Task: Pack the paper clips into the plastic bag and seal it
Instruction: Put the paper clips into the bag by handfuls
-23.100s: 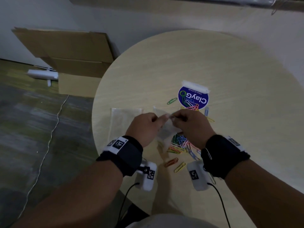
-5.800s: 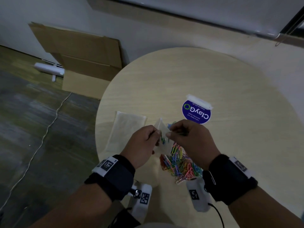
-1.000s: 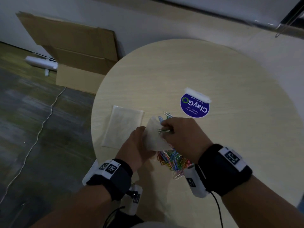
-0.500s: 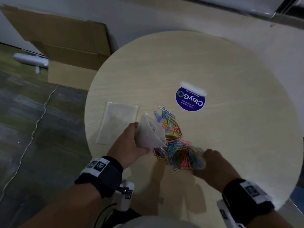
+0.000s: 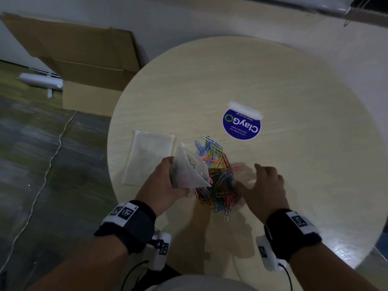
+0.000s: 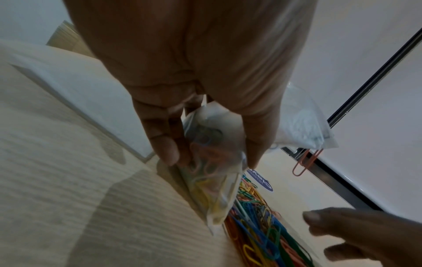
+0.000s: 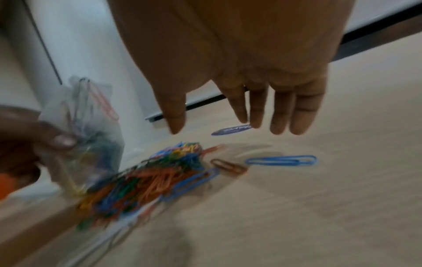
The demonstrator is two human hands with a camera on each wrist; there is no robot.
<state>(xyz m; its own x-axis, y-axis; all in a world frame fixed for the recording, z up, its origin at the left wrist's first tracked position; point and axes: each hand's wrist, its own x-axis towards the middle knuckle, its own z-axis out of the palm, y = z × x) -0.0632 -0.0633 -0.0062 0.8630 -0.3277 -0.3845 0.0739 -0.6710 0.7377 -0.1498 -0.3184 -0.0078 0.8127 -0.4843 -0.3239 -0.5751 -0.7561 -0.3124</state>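
Observation:
My left hand (image 5: pixel 165 185) grips a small clear plastic bag (image 5: pixel 190 169) upright above the table; several coloured clips show inside it (image 6: pixel 205 162). An orange clip (image 6: pixel 307 161) hangs from the bag's mouth. A heap of coloured paper clips (image 5: pixel 218 179) lies on the round wooden table (image 5: pixel 294 85) just right of the bag. My right hand (image 5: pixel 264 185) hovers over the heap's right side with straight fingers (image 7: pixel 258 112), holding nothing. A blue clip (image 7: pixel 282 160) and an orange clip (image 7: pixel 228 167) lie loose beside the heap.
A second flat plastic bag (image 5: pixel 150 156) lies on the table left of my left hand. A blue round ClayGo sticker (image 5: pixel 241 126) sits beyond the heap. Cardboard sheets (image 5: pixel 79 57) lean on the wall by the floor at left.
My right hand left the bag's mouth, swung out to the right of the heap, and now comes back over it with fingers spread. My left hand keeps holding the bag.

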